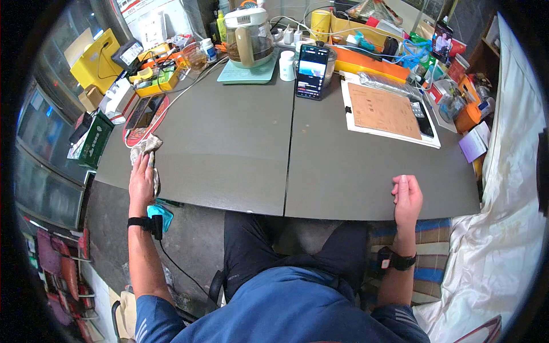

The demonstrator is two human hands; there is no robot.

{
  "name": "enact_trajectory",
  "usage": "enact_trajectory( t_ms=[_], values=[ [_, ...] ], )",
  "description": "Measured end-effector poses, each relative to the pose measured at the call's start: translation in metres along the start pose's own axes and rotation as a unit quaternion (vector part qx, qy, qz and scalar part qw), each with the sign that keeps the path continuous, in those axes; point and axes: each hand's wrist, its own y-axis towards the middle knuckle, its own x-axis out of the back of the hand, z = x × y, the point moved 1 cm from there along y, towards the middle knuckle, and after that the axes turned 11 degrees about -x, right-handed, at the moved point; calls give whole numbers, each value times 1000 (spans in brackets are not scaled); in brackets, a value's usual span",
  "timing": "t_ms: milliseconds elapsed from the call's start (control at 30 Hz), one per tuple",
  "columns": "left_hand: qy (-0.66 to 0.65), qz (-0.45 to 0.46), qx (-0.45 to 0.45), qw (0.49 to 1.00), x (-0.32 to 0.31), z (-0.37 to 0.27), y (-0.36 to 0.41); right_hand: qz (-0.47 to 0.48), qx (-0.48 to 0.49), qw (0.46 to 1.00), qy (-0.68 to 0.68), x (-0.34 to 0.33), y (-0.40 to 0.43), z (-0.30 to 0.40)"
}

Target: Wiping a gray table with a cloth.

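My left hand (141,179) lies over a crumpled light cloth (146,145) at the left end of the grey desk (223,171). Its fingers point away from me, and folds of the cloth stick out past the fingertips and along the thumb side. My right hand (406,196) rests at the desk's near edge on the right, with curled fingers and no object visible in it. Just beyond the cloth, dark phones (146,112) lie on a red oval mat (159,118).
A lit phone (311,73) leans upright near a white bottle (287,65). Left of it, a glass kettle (248,38) with dark contents stands on a pale green scale (253,75). A brown board (381,109) lies on white sheets at right. A green box (96,141) stands at the left edge.
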Motion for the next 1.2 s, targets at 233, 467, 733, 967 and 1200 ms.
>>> enact_trajectory(
  t_ms=[233, 467, 733, 967, 1200],
  values=[
    [-28, -11, -45, 999, -18, -108, -10, -8, 25, 1000, -2, 2, -1, -1],
    [-169, 30, -329, 929, -24, -343, -35, 12, 8, 1000, 15, 0, 0, -3],
    [-113, 26, -268, 956, -16, -217, -4, -11, 11, 1000, -8, 6, 0, -5],
    [-20, 13, 45, 999, -3, 63, -5, 3, 8, 1000, 2, 0, 2, -4],
    [-28, -19, -25, 999, -16, -76, -17, -7, 15, 1000, 15, 1, -2, -1]
  ],
)
